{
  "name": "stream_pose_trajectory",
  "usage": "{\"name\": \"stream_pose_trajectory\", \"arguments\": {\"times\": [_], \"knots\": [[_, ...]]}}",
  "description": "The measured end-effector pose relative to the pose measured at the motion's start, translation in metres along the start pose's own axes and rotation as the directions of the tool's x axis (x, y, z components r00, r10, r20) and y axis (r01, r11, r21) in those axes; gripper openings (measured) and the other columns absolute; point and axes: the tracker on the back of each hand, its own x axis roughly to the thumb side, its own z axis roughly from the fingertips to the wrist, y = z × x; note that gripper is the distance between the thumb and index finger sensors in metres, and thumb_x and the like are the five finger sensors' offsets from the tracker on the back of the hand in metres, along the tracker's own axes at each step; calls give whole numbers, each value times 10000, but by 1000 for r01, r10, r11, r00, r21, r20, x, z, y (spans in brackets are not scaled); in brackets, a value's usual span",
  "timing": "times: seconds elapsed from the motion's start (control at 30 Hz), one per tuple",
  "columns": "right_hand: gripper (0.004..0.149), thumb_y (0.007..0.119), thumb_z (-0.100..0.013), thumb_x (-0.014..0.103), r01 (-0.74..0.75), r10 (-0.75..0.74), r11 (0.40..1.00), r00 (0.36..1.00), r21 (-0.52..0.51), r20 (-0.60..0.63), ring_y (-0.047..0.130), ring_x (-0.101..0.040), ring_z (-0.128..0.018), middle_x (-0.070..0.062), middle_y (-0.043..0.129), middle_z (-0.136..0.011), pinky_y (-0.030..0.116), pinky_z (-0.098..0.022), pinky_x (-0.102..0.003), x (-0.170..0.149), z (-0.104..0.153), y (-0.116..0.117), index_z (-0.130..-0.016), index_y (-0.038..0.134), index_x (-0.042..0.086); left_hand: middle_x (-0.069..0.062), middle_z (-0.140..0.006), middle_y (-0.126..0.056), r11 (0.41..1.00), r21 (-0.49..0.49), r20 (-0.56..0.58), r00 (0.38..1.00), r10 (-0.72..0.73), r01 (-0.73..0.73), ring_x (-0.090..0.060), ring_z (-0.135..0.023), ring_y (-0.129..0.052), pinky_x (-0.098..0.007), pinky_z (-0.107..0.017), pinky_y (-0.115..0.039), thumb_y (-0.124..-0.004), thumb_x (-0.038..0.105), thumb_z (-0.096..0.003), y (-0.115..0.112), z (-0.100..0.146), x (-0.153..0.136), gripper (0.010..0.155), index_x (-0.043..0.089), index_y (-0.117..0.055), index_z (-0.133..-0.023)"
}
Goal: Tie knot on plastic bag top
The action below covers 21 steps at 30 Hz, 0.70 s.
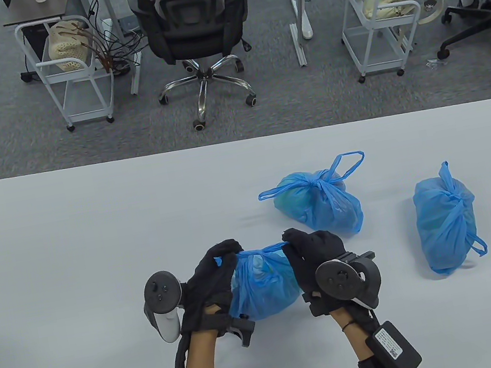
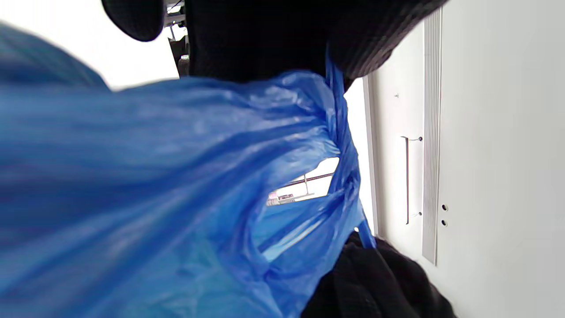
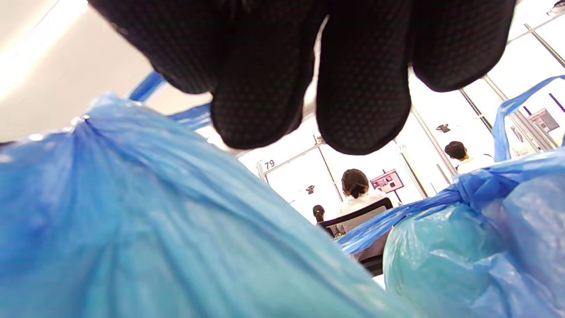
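Note:
A filled blue plastic bag [image 1: 263, 285] lies on the white table [image 1: 72, 252] between my two hands. My left hand [image 1: 215, 265] pinches one handle strip at the bag's top left. My right hand [image 1: 307, 249] pinches the other strip at the top right. The strips run taut across the bag's top [image 1: 262, 251]. In the left wrist view the bag [image 2: 154, 198] fills the frame and its stretched handles [image 2: 346, 168] run between both gloves. In the right wrist view my fingers [image 3: 362, 88] hang above the bag [image 3: 132, 229].
Two knotted blue bags lie on the table, one just beyond my right hand [image 1: 320, 201] and one at the far right [image 1: 446, 219]; the near one shows in the right wrist view [image 3: 476, 247]. Beyond the table's far edge stand an office chair [image 1: 195, 31] and trolleys.

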Motion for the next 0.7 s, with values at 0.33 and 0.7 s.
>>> {"name": "stream_pose_trajectory", "arguments": {"times": [0.33, 0.7], "knots": [[361, 853, -468, 357, -241, 241, 970, 950, -22, 197, 1052, -305, -445, 3, 1023, -430, 762, -456, -619, 9, 3, 1, -742, 908, 128, -56, -929, -925, 960, 51, -9, 962, -274, 274, -364, -899, -880, -687, -718, -514, -691, 387, -574, 23, 2, -2, 395, 257, -825, -922], [356, 841, -444, 404, -385, 372, 923, 886, -6, 278, 1076, -246, -314, 49, 1014, -304, 824, -391, -584, -1, 3, 1, -635, 955, 126, -32, -867, -974, 851, 67, -53, 854, -518, 521, -342, -853, -935, -670, -718, -539, -684, 423, -568, 36, 3, -5, 388, 264, -854, -879]]}}
